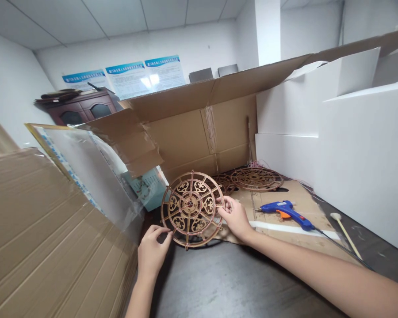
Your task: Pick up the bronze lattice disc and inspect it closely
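A round, gold-brown openwork ornamental disc (190, 204) stands tilted up over the dark table, its spokes and scroll patterns facing me. My right hand (234, 216) pinches its right rim between thumb and fingers. At the lower left rim, my left hand (155, 249) has thumb and fingertips closed on the edge. Behind, similar discs (257, 178) lie flat at the back of the table, partly hidden by the one I hold. To the right of my right hand, a blue glue gun (285, 212) with an orange trigger rests on a cardboard sheet.
The flat cardboard sheet (305, 201) covers the table's right part. A stick with a rounded white head (346, 234) lies beside the glue gun's cord. Cardboard walls (182, 137) stand behind and on the left; white boards (361, 154) rise at right. A teal box (152, 190) stands behind the disc.
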